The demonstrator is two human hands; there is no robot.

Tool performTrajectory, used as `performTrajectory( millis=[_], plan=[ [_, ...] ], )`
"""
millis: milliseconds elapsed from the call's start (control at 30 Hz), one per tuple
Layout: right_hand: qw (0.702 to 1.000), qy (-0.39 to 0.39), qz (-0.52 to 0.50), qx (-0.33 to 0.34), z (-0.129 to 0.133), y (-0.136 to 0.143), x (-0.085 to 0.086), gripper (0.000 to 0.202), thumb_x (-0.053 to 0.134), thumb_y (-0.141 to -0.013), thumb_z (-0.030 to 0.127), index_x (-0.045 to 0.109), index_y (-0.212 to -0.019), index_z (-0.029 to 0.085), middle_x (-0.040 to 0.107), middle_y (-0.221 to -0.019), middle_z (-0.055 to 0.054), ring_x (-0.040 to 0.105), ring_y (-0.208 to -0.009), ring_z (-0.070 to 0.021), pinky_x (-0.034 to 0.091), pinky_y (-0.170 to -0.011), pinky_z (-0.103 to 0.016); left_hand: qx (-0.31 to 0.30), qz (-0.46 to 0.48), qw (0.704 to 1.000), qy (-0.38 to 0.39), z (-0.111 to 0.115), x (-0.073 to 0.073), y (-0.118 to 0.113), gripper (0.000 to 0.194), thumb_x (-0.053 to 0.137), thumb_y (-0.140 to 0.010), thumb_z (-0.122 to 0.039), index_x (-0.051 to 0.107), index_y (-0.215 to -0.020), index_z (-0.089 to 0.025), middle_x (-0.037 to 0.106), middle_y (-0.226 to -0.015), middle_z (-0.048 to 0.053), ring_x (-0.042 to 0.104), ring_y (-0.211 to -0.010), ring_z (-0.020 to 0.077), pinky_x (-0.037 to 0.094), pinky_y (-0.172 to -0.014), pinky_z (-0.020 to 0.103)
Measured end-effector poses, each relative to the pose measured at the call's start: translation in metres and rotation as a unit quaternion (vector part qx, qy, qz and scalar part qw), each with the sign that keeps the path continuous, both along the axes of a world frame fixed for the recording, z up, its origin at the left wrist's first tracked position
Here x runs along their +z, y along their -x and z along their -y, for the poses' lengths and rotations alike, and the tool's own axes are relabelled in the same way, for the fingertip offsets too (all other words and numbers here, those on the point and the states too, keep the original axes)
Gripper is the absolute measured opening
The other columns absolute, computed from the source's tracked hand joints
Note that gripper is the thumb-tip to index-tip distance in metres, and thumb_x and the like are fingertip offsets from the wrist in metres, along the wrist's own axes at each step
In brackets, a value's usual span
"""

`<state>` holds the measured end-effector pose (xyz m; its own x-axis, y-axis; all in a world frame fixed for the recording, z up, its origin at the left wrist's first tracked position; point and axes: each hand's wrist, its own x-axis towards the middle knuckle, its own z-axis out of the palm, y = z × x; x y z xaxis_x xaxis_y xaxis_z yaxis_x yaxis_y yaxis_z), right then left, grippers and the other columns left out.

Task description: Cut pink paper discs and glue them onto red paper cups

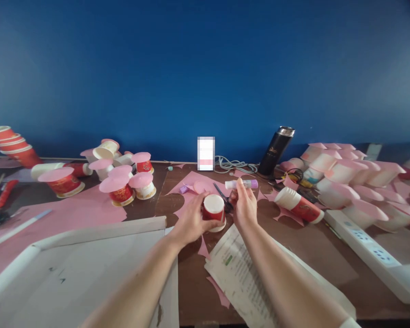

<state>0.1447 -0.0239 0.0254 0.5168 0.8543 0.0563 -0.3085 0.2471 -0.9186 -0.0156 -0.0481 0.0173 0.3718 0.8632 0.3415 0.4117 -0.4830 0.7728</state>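
Observation:
My left hand [190, 219] is wrapped round a red paper cup [213, 210], which stands upside down on the brown table with its pale base facing up. Just to the right, my right hand [245, 203] grips a glue stick [242, 184] with a clear-white body and a purple end, held level above the table. Dark-bladed scissors [221, 193] lie between the two hands, partly hidden by the right one. Behind the cup, pink paper [191, 181] with cut edges is spread out, and a small purple cap [183, 189] rests on it.
Several cups topped with pink discs [118, 184] stand at the left. More pink-topped white cups [355, 182] crowd the right, near a power strip [362, 246]. A black flask [276, 151] leans by the blue wall. Printed sheets [242, 273] and a white box [89, 264] lie in front.

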Motion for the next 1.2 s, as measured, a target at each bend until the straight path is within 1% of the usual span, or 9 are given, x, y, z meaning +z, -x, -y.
performTrajectory(
  millis=[167,267,400,467,533,733,833,1033,1200],
  plan=[
    [0.998,-0.006,-0.052,0.037,0.000,0.000,-0.001,0.041,0.068,-0.070,0.057,0.047,-0.071,0.022,0.042,-0.048,0.009,0.036,-0.037,-0.0060,0.030,-0.034,-0.020,-0.051,-0.008,0.998,0.022,-0.002,0.002,0.007,0.093,0.077,-0.062,-0.047,0.033,-0.140,-0.020,0.043,-0.140,0.016,0.038,-0.131,0.0309,0.033,-0.106,0.046],
    [0.993,-0.007,-0.095,0.064,-0.001,0.000,-0.002,0.041,0.068,-0.070,0.056,0.047,-0.071,0.022,0.041,-0.048,0.009,0.035,-0.036,-0.0058,0.030,-0.034,-0.020,-0.044,0.031,0.997,0.059,-0.006,0.012,0.017,0.083,0.074,-0.065,-0.048,0.041,-0.136,-0.021,0.047,-0.136,0.013,0.046,-0.124,0.0282,0.039,-0.101,0.040],
    [0.988,-0.004,-0.128,0.083,-0.004,-0.001,-0.004,0.040,0.071,-0.068,0.054,0.049,-0.070,0.021,0.045,-0.051,0.008,0.037,-0.038,-0.0054,0.030,-0.033,-0.020,0.140,0.100,0.982,0.072,-0.018,0.018,0.031,0.048,0.048,-0.085,-0.051,0.058,-0.118,-0.018,0.066,-0.107,0.009,0.062,-0.097,0.0219,0.047,-0.087,0.034],
    [0.988,-0.007,-0.128,0.083,-0.005,-0.001,-0.005,0.041,0.072,-0.067,0.053,0.048,-0.068,0.020,0.044,-0.051,0.008,0.036,-0.038,-0.0046,0.029,-0.034,-0.019,0.270,0.090,0.958,0.047,-0.024,0.014,0.036,0.036,0.050,-0.084,-0.047,0.065,-0.099,-0.018,0.069,-0.096,0.006,0.063,-0.090,0.0212,0.047,-0.083,0.033],
    [0.989,-0.008,-0.123,0.086,-0.005,-0.001,-0.006,0.041,0.073,-0.066,0.052,0.047,-0.067,0.020,0.043,-0.050,0.009,0.035,-0.038,-0.0041,0.028,-0.035,-0.018,0.325,0.060,0.943,0.027,-0.030,0.010,0.039,0.026,0.055,-0.081,-0.039,0.067,-0.092,-0.020,0.070,-0.094,0.005,0.063,-0.086,0.0203,0.046,-0.081,0.031],
    [0.984,0.006,-0.118,0.134,-0.001,-0.003,-0.007,0.041,0.071,-0.067,0.054,0.047,-0.067,0.020,0.044,-0.050,0.008,0.034,-0.037,-0.0052,0.025,-0.033,-0.019,0.287,-0.064,0.956,0.004,-0.043,0.019,0.036,0.022,0.050,-0.082,-0.034,0.067,-0.089,-0.022,0.069,-0.095,0.004,0.062,-0.084,0.0193,0.045,-0.075,0.030],
    [0.977,0.017,-0.130,0.168,-0.001,-0.004,-0.007,0.042,0.068,-0.069,0.056,0.047,-0.066,0.020,0.041,-0.048,0.009,0.033,-0.036,-0.0058,0.025,-0.033,-0.020,0.306,-0.166,0.937,0.001,-0.054,0.020,0.035,0.025,0.050,-0.081,-0.033,0.067,-0.096,-0.021,0.065,-0.101,0.009,0.061,-0.092,0.0231,0.044,-0.079,0.032],
    [0.966,0.000,-0.176,0.187,-0.006,-0.005,-0.007,0.037,0.072,-0.067,0.050,0.051,-0.069,0.019,0.050,-0.057,0.006,0.038,-0.040,-0.0053,0.030,-0.035,-0.019,0.279,-0.296,0.913,-0.026,-0.064,0.002,0.037,0.033,0.049,-0.081,-0.044,0.067,-0.093,-0.019,0.063,-0.095,0.012,0.057,-0.098,0.0284,0.041,-0.088,0.037],
    [0.958,-0.006,-0.208,0.196,-0.010,-0.008,-0.010,0.035,0.075,-0.066,0.046,0.056,-0.071,0.017,0.053,-0.059,0.006,0.039,-0.041,-0.0043,0.032,-0.036,-0.018,0.259,-0.329,0.907,-0.042,-0.064,-0.006,0.041,0.024,0.051,-0.081,-0.035,0.066,-0.092,-0.020,0.062,-0.097,0.011,0.058,-0.095,0.0267,0.042,-0.085,0.034]
  ],
)
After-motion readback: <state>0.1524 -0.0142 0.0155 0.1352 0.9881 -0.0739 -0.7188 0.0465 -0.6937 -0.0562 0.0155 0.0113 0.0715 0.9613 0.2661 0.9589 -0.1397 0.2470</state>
